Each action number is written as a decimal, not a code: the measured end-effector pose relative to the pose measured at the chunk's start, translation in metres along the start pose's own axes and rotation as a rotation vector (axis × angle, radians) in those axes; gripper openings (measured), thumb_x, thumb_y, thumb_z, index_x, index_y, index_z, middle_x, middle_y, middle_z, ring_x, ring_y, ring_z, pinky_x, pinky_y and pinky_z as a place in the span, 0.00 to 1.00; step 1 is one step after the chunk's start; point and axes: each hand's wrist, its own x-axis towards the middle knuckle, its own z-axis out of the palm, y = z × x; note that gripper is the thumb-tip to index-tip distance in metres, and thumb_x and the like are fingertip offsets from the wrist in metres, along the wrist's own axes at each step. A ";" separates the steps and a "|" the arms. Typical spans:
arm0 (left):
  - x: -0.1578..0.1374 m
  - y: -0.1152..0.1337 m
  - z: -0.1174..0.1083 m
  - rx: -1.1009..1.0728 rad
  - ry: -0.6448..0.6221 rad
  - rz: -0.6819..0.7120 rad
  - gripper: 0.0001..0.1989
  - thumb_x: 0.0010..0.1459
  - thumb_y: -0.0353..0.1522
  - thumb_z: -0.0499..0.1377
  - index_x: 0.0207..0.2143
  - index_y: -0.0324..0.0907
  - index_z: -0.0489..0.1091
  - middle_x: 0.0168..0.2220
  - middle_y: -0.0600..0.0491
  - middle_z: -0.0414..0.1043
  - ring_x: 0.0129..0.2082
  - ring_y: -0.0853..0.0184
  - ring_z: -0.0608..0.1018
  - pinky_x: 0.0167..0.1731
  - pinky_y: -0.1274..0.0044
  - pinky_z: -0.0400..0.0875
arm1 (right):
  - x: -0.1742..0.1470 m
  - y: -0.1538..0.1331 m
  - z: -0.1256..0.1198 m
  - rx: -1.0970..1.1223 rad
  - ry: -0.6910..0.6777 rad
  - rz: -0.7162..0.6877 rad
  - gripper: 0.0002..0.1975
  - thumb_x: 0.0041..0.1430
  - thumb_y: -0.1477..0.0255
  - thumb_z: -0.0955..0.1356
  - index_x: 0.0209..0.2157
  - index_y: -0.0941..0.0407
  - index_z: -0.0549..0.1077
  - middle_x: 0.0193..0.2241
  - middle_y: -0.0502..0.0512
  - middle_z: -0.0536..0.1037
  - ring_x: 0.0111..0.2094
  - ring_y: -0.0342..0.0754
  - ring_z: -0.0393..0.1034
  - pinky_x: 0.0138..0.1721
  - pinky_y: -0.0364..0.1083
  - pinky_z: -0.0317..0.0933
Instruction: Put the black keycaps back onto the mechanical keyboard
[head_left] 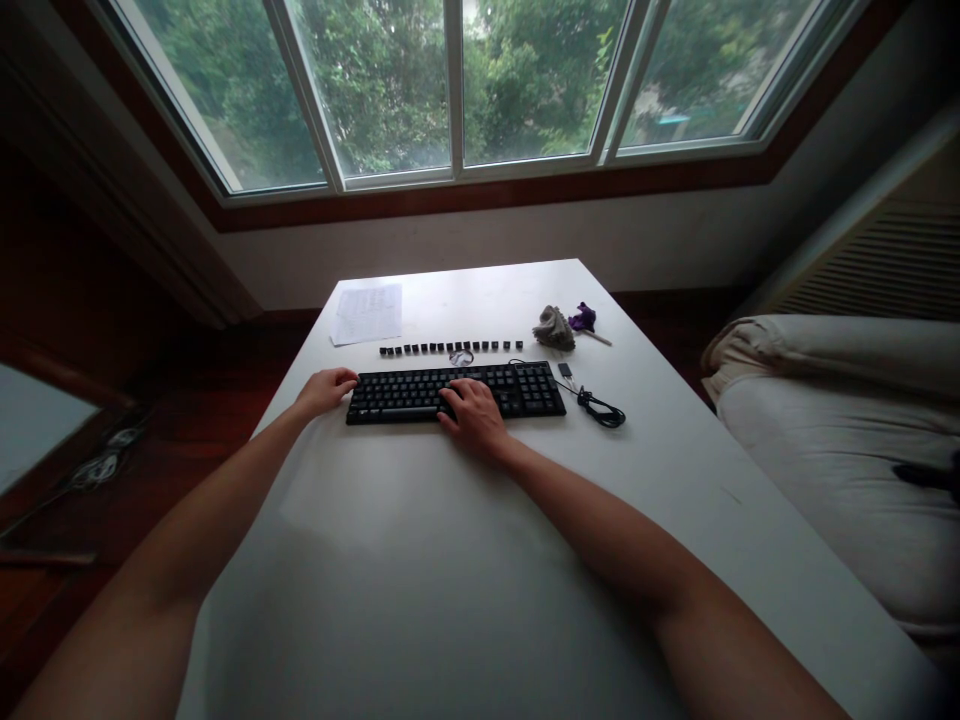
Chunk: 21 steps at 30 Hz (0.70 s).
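A black computer keyboard (405,412) lies flat on the white table (420,560). My left hand (327,389) is at its left end, fingertips drawn together at the upper left corner. Over the right part of the letter keys rests my right hand (477,418), with its fingers apart and bent down onto the keys; it covers some of them. Just beyond the keyboard, several small black keycaps (440,347) stand in a long row. Between that row and the keyboard sits a small, roundish pale item (461,357), too small to make out.
Right of the keyboard are its bundled black cable (602,410) and a small dark piece (565,370). A grey cloth (553,328) and a purple duster-like thing (583,317) with a pale handle lie behind. Printed paper (367,313) lies far left. A covered sofa (825,440) stands right.
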 end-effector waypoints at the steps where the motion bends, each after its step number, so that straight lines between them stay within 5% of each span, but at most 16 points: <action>1: -0.001 0.001 -0.001 0.084 0.016 0.051 0.17 0.58 0.45 0.60 0.44 0.46 0.79 0.40 0.50 0.81 0.39 0.60 0.80 0.36 0.73 0.70 | 0.000 0.000 0.000 0.000 0.003 0.000 0.21 0.64 0.63 0.70 0.56 0.54 0.74 0.57 0.64 0.71 0.60 0.61 0.60 0.62 0.59 0.53; 8: -0.005 0.012 -0.006 0.388 0.065 0.188 0.13 0.61 0.42 0.57 0.44 0.50 0.77 0.42 0.51 0.80 0.39 0.59 0.79 0.36 0.72 0.66 | 0.000 0.000 0.002 0.012 -0.003 0.008 0.21 0.64 0.63 0.70 0.56 0.54 0.74 0.58 0.64 0.71 0.60 0.61 0.60 0.62 0.60 0.53; 21: 0.011 0.019 -0.015 0.406 -0.045 0.143 0.13 0.56 0.42 0.61 0.41 0.52 0.81 0.37 0.52 0.82 0.38 0.58 0.79 0.37 0.72 0.66 | -0.001 0.001 0.001 0.020 -0.014 0.009 0.21 0.63 0.64 0.70 0.57 0.53 0.73 0.58 0.64 0.71 0.61 0.61 0.59 0.62 0.61 0.52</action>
